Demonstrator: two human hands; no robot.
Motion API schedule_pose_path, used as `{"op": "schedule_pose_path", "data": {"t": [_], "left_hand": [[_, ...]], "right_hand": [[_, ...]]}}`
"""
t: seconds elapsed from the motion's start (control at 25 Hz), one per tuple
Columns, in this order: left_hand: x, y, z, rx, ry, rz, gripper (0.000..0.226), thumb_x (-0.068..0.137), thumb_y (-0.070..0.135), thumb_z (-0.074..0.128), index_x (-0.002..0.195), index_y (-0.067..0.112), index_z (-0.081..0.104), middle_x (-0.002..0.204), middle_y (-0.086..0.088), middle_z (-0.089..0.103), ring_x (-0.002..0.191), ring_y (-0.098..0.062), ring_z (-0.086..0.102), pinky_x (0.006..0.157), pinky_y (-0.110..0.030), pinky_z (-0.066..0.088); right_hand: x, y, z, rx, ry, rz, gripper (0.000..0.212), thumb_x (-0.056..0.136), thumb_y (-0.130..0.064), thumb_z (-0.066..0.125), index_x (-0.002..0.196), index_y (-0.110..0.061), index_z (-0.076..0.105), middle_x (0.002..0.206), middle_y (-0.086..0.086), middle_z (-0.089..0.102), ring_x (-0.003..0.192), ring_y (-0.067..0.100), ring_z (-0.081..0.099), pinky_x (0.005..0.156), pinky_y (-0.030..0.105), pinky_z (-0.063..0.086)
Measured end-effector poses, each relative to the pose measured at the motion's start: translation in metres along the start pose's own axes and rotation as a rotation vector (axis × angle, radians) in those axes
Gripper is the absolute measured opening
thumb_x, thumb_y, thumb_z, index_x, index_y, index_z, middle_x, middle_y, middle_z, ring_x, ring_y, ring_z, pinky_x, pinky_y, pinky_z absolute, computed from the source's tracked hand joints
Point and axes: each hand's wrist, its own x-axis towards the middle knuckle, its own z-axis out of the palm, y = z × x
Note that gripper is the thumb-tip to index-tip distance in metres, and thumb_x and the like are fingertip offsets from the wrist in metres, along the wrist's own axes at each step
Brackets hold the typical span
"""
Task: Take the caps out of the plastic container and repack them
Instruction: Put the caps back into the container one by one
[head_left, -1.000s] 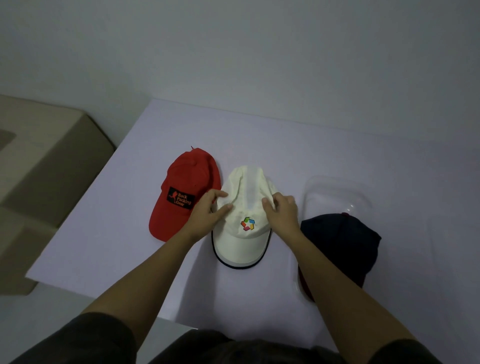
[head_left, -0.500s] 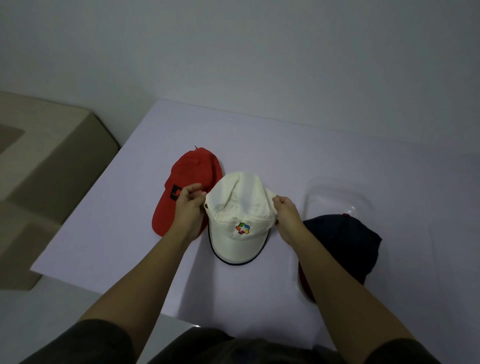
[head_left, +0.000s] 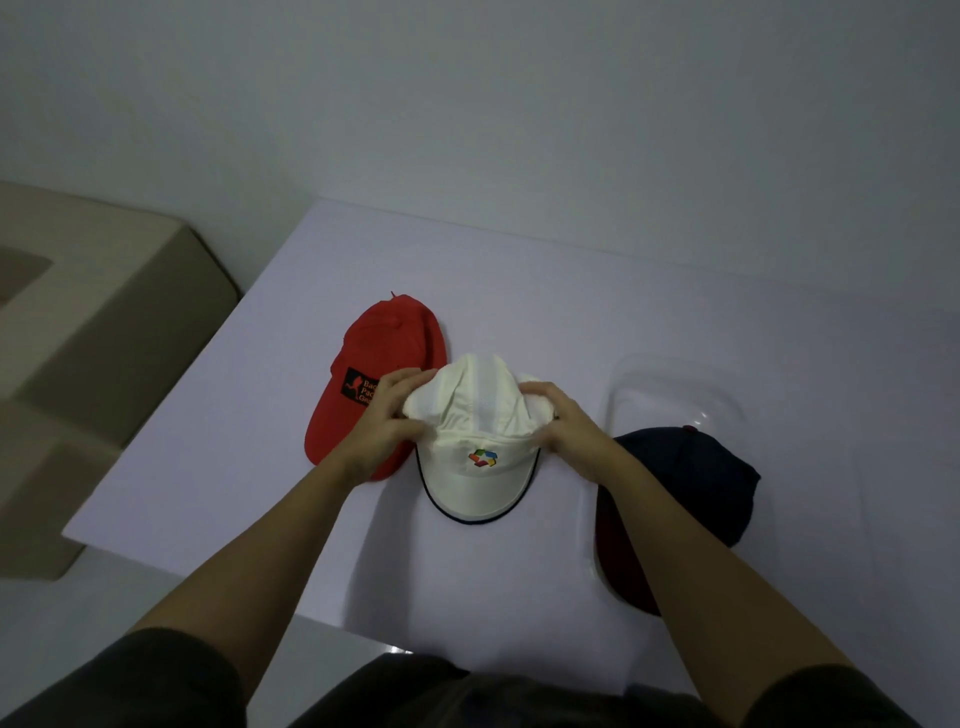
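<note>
the white cap (head_left: 475, 431) lies mid-table, brim pointing toward the person, long axis running near to far. its crown is bunched between the left hand (head_left: 387, 415) and right hand (head_left: 563, 428), both clamped on its sides, hiding the side panels. the red cap (head_left: 371, 358) lies touching on the left, its patch text partly covered. the navy cap (head_left: 691, 483) sits on the clear plastic container (head_left: 670, 389), brim hidden by the right forearm.

dim, flat light w/ a bluish-grey cast; soft shadows fall toward the viewer under the forearms. small glare spots on the clear plastic container (head_left: 675, 387). wide-angle bend at the edges, slightly soft and grainy overall.
</note>
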Motion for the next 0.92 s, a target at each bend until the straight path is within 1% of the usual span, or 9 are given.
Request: {"op": "schedule_pose_path", "data": {"t": [0.08,0.16,0.24,0.32,0.44,0.56,0.68,0.8,0.92], "left_hand": [[0.001,-0.004,-0.005,0.274,-0.105,0.027,0.096,0.053,0.034,0.071,0.141,0.040,0.033,0.137,0.007,0.031,0.130,-0.012,0.029,0.109,-0.032,0.027],[0.002,-0.009,-0.009,0.443,-0.149,0.084,0.108,0.049,0.052,0.077,0.136,0.060,0.015,0.138,0.004,0.032,0.131,-0.014,0.028,0.111,-0.036,0.024],[0.004,-0.014,-0.012,0.562,-0.197,0.110,0.095,0.045,0.075,0.071,0.123,0.075,0.017,0.131,0.003,0.034,0.123,-0.013,0.032,0.108,-0.031,0.027],[0.004,-0.015,-0.014,0.590,-0.227,0.113,0.064,0.043,0.086,0.060,0.103,0.079,0.038,0.121,0.004,0.035,0.115,-0.010,0.036,0.102,-0.023,0.031],[0.002,-0.009,-0.014,0.535,-0.230,0.085,0.030,0.053,0.071,0.071,0.080,0.060,0.063,0.121,0.007,0.040,0.109,0.000,0.042,0.097,-0.021,0.037],[0.007,-0.011,-0.014,0.557,-0.253,0.093,0.012,0.066,0.060,0.071,0.076,0.059,0.064,0.130,0.010,0.048,0.122,-0.008,0.044,0.109,-0.035,0.033],[0.010,-0.011,-0.014,0.559,-0.268,0.126,0.020,0.079,0.046,0.068,0.098,0.040,0.069,0.125,0.007,0.062,0.130,-0.011,0.039,0.110,-0.037,0.031],[0.008,-0.006,-0.011,0.433,-0.252,0.044,0.009,0.088,0.021,0.063,0.096,0.025,0.065,0.102,0.002,0.069,0.100,-0.007,0.061,0.088,-0.030,0.049],[0.005,-0.003,-0.007,0.431,-0.254,0.007,0.014,0.093,0.018,0.057,0.088,0.031,0.061,0.085,0.008,0.065,0.076,-0.001,0.058,0.070,-0.019,0.042]], "right_hand": [[-0.007,-0.003,0.000,-0.362,-0.090,-0.019,0.074,0.071,0.000,0.062,0.129,-0.041,0.044,0.124,0.003,0.024,0.105,0.027,0.044,0.083,0.028,0.045],[-0.008,-0.002,-0.003,-0.496,-0.096,-0.034,0.081,0.070,-0.007,0.076,0.137,-0.035,0.039,0.123,0.003,0.019,0.107,0.022,0.040,0.091,0.025,0.041],[-0.003,0.002,-0.004,-0.540,-0.072,-0.057,0.077,0.066,-0.021,0.085,0.133,-0.029,0.048,0.124,0.004,0.020,0.108,0.017,0.036,0.096,0.020,0.034],[0.006,0.006,-0.001,-0.651,-0.031,-0.121,0.054,0.065,-0.032,0.085,0.114,-0.026,0.064,0.124,0.006,0.032,0.111,0.017,0.034,0.094,0.003,0.023],[0.015,0.015,0.004,-0.749,0.045,-0.198,0.030,0.067,-0.037,0.083,0.091,-0.023,0.071,0.125,0.012,0.049,0.120,0.023,0.037,0.091,-0.003,0.018],[0.011,0.013,0.001,-0.819,0.101,-0.291,0.054,0.066,-0.038,0.082,0.111,-0.012,0.068,0.148,0.006,0.027,0.132,0.022,0.027,0.112,0.026,0.023],[0.009,0.005,0.000,-1.036,0.024,-0.361,0.051,0.074,-0.049,0.072,0.112,-0.014,0.066,0.136,0.000,0.048,0.133,0.019,0.031,0.113,0.037,0.020],[0.009,0.005,-0.004,-0.986,-0.063,-0.321,0.034,0.087,-0.045,0.059,0.099,-0.014,0.064,0.103,0.005,0.065,0.109,0.024,0.054,0.096,0.044,0.037],[0.008,0.005,-0.008,-0.884,-0.110,-0.235,0.038,0.094,-0.041,0.051,0.100,-0.005,0.061,0.100,0.012,0.067,0.095,0.030,0.059,0.086,0.042,0.043]]}}
